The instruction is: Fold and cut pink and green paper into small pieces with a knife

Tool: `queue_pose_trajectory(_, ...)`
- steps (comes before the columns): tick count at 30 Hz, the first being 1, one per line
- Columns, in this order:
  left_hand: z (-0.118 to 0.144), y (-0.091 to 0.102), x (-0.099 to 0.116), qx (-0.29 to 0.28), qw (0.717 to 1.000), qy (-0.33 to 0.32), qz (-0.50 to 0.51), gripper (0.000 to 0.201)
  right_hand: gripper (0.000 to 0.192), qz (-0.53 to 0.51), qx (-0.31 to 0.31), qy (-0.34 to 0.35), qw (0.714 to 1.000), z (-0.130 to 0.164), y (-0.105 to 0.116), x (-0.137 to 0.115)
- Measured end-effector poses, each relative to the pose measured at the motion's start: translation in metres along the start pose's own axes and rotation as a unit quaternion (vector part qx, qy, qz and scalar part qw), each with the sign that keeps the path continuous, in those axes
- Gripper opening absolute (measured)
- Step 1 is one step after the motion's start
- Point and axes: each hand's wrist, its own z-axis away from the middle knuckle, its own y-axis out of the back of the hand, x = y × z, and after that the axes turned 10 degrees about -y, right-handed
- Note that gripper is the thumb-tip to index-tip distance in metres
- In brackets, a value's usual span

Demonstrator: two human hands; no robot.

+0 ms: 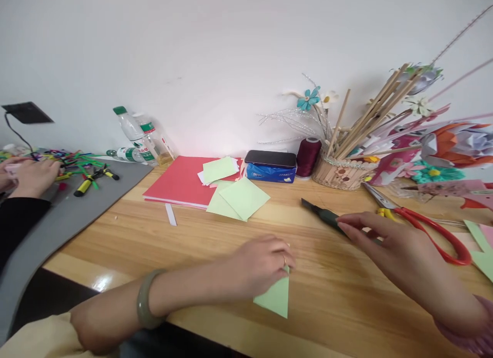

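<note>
My left hand (262, 263) presses down on a folded light green paper triangle (276, 297) lying on the wooden table (192, 245); the paper's point sticks out below my fingers. A green bangle is on that wrist. To the right, my right hand (389, 247) stretches flat over the handle end of a dark utility knife (321, 213), fingers extended and touching it. The knife's tip points away to the upper left.
Red-handled scissors (435, 229) lie right of the knife. Behind are a red paper pad (179, 181), loose green squares (241, 198), a blue tissue box (269, 173) with a phone on it, a maroon spool (308, 155), and a stick basket (339, 173). Another person's hands (29, 175) work on a grey mat (77, 209).
</note>
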Motion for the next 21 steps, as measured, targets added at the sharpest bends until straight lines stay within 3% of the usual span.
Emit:
queue_pose_trajectory(3, 0.005, -0.013, 0.008, -0.044, 0.999, 0.028, 0.004, 0.011, 0.031, 0.066, 0.025, 0.1, 0.992, 0.009, -0.002, 0.008)
queue_pose_trajectory(7, 0.011, -0.02, 0.007, -0.055, 0.998, 0.022, -0.015, 0.022, 0.039, 0.142, 0.062, 0.184, 0.971, 0.016, -0.007, 0.021)
queue_pose_trajectory(13, 0.013, -0.015, 0.011, -0.086, 0.996, 0.016, -0.008, 0.068, 0.055, 0.234, 0.076, 0.196, 0.949, 0.022, -0.023, 0.04)
queue_pose_trajectory(17, 0.012, -0.012, 0.015, -0.102, 0.994, 0.028, 0.002, 0.077, 0.059, 0.248, 0.085, 0.201, 0.944, 0.018, -0.028, 0.043)
queue_pose_trajectory(21, 0.014, -0.01, 0.014, -0.142, 0.989, 0.043, -0.001, 0.09, 0.051, 0.26, 0.085, 0.21, 0.939, 0.01, -0.028, 0.042)
